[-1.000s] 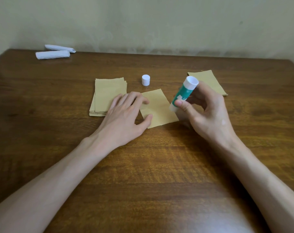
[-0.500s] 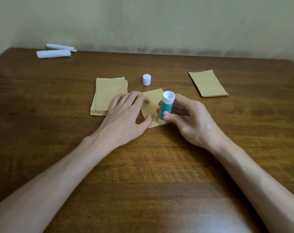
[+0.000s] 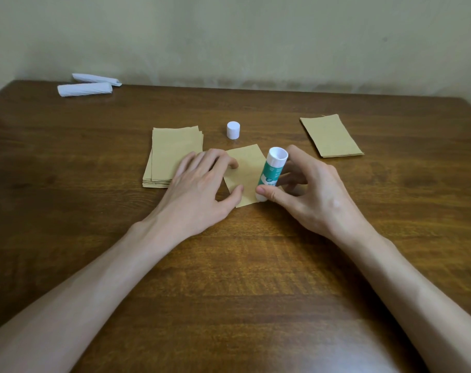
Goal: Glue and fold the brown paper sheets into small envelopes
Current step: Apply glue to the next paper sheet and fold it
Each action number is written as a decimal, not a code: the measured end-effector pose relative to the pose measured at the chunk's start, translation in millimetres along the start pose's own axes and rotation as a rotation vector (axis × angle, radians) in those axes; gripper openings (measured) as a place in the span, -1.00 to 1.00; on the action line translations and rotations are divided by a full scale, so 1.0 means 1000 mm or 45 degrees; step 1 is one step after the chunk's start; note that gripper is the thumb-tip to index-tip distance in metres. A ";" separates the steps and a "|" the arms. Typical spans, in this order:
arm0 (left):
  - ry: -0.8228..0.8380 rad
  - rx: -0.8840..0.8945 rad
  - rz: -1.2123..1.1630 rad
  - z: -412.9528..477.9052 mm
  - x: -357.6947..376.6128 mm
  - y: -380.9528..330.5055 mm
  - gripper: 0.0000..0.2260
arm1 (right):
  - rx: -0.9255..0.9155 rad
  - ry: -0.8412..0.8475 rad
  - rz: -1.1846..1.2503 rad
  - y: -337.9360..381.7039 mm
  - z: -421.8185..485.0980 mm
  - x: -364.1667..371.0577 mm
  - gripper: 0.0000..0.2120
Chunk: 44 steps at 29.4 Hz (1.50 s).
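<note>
A single brown paper sheet (image 3: 246, 173) lies flat on the wooden table (image 3: 229, 278) in the middle. My left hand (image 3: 202, 184) rests on its left edge with straight fingers and holds it down. My right hand (image 3: 309, 192) grips a green and white glue stick (image 3: 271, 172), which stands tip down on the sheet's right edge. Left of the sheet is a stack of brown sheets (image 3: 172, 154), partly under my left fingers. The glue stick's white cap (image 3: 233, 130) stands behind the sheet.
A small pile of brown paper pieces (image 3: 329, 135) lies at the right back. Two white rolled wrappers (image 3: 86, 86) lie at the far left corner by the wall. The table's near half is bare wood.
My right hand brought the glue stick down from a raised tilt onto the sheet, then slid it a little to the right along the sheet. The left hand stayed put.
</note>
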State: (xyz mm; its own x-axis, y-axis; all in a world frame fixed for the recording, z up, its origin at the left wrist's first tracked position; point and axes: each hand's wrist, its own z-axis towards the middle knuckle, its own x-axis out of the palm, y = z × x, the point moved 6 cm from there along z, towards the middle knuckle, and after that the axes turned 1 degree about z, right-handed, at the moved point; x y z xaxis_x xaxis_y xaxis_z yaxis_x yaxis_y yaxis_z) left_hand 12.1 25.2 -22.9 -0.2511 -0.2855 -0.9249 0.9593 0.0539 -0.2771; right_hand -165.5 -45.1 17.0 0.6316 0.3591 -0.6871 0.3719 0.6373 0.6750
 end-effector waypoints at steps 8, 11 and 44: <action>0.010 -0.004 -0.006 0.000 0.001 0.001 -0.61 | 0.078 -0.006 -0.002 -0.009 0.000 -0.008 -0.62; -0.001 0.003 -0.003 0.000 0.001 0.001 -0.61 | 0.108 -0.019 0.000 -0.013 0.001 -0.012 -0.63; -0.012 0.277 -0.104 -0.008 -0.006 -0.017 -0.66 | 0.294 -0.376 0.362 -0.025 -0.002 -0.043 -0.60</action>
State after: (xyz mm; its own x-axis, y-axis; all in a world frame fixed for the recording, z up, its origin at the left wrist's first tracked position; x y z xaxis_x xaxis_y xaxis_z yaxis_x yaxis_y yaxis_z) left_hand -3.5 33.8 -15.3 -0.3288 -0.2895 -0.8989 0.9414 -0.1769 -0.2874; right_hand -203.1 -74.7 28.9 0.8845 0.2667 -0.3829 0.2767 0.3611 0.8905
